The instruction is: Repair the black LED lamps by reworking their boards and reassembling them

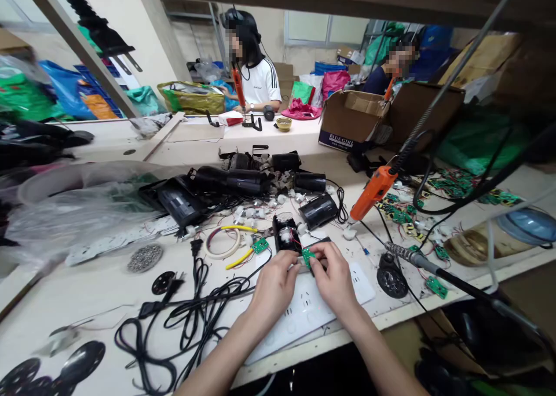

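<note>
Between thumb and fingers, my right hand (332, 274) pinches a small green circuit board (308, 257). Close beside it, my left hand (278, 277) is closed at the fingertips near the board's left side; what it holds, if anything, is hidden. Just beyond my fingers stands an opened black housing (285, 232) with a white motor part and thin wires inside. Under both hands lies a white panel (299, 312) with slots. A second green board (260, 245) rests to the left, next to a yellow tube (238, 259).
Tangled black power cords (195, 303) and a tape roll (222, 243) lie left. An orange electric screwdriver (373, 192) hangs at right, above a soldering iron (417, 260). Black housings (243, 182) pile up behind. Two people (259, 83) sit across the bench.
</note>
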`<state>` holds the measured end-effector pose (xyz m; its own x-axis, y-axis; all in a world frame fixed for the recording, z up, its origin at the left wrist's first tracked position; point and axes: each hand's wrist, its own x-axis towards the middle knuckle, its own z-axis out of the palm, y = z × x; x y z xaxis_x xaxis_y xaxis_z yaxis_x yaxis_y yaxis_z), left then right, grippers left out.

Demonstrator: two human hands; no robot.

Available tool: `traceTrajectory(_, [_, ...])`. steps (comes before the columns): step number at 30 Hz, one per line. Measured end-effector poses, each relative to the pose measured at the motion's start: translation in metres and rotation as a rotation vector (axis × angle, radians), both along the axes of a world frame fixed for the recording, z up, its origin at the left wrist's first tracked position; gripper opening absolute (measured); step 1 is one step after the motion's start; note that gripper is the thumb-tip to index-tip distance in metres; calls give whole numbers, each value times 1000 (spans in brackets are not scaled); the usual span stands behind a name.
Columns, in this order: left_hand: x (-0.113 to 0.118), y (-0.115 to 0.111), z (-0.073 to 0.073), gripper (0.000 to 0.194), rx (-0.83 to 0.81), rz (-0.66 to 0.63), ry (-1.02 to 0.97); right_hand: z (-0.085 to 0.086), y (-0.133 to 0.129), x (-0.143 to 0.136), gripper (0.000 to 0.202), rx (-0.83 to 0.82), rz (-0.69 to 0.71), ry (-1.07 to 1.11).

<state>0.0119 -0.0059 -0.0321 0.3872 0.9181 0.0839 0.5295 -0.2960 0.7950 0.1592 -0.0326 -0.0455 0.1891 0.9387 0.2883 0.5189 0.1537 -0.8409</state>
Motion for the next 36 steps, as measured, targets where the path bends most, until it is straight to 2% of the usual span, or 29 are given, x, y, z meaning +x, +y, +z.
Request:
traceTrajectory(5, [-10,8,1,18,12,77,6,-5,6,-8,13,0,42,24])
traceTrajectory(9, [-16,10,4,12,-127,100,-52,-5,7,-7,15,-28,57,17])
traceTrajectory(13, [-14,9,6,12,-180,128,-87,-1,5,-2,16,-53,77,-106])
traceTrajectory(19, [-12,10,1,18,-439,183,-199,3,6,6,18,-144,89,-201])
traceTrajectory(24, [-10,9,2,17,-402,139,-168,3,7,12,23,-229,150,-237])
traceTrajectory(28, [-8,7,5,16,-320,95,-89,4,7,12,28,-178,184,-313])
traceTrajectory(32, [-9,6,4,16,-340,119,-85,10,3,12,26,-111,185,-274])
traceTrajectory(36, [-9,5,2,16,-380,128,-80,17,-19,27,17,34,14,-148])
